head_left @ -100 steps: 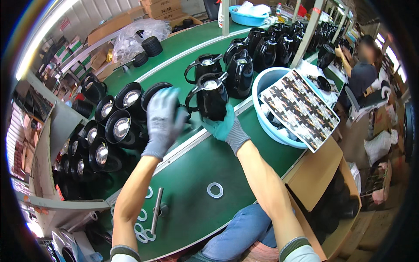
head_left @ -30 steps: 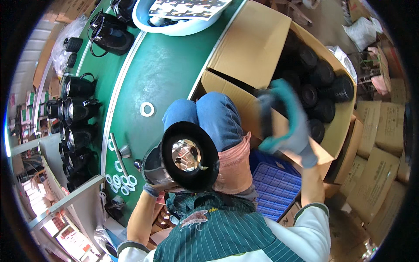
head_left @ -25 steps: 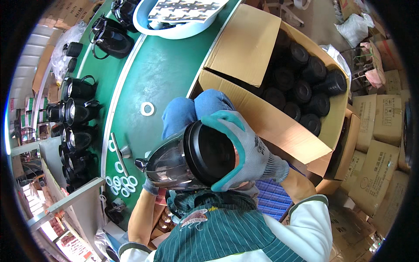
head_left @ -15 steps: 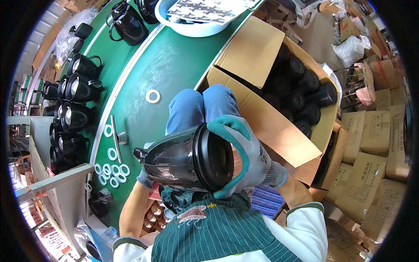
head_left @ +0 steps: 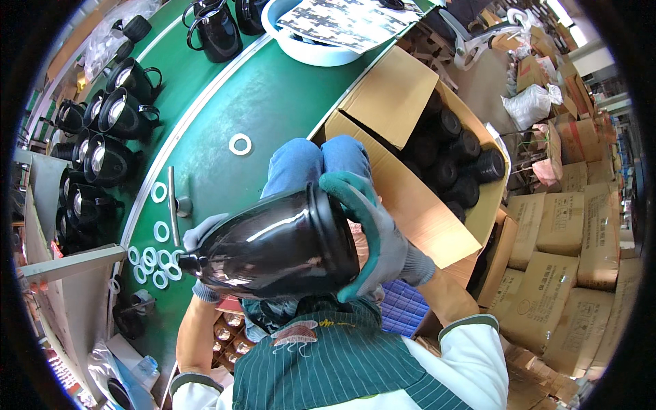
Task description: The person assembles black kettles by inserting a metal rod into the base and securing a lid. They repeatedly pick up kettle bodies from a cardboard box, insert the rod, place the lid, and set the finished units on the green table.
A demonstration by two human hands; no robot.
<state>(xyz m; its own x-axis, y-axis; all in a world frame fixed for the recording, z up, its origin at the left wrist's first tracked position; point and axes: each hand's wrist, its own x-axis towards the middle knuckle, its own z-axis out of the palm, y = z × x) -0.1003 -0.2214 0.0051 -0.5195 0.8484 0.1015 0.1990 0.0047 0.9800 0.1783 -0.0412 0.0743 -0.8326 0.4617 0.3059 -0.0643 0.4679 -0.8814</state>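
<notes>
A glossy black jug [head_left: 270, 242] lies on its side across my lap, its spout end pointing left. My right hand [head_left: 389, 249], in a grey glove with teal fingers and palm, is wrapped round the wide right end. A ring-like band runs round the jug near that end. My left hand [head_left: 205, 229], in a grey glove, is at the spout end. The jug hides most of its fingers, but it is closed on the jug. Left of it, several white rings [head_left: 160, 266] lie on the green table [head_left: 225, 191], beside a thin metal rod [head_left: 172, 205].
Several black jugs [head_left: 109, 160] stand along the table's left side. At the far end are a black jug [head_left: 219, 34] and a light blue basin [head_left: 321, 55]. An open carton [head_left: 383, 96] on the right holds several black round parts [head_left: 465, 147]. Stacked cartons [head_left: 540, 287] stand farther right.
The jug has turned in my hands: its right end disc, seen before, is now hidden, and its spout end has swung left and toward me. More of my left glove shows.
</notes>
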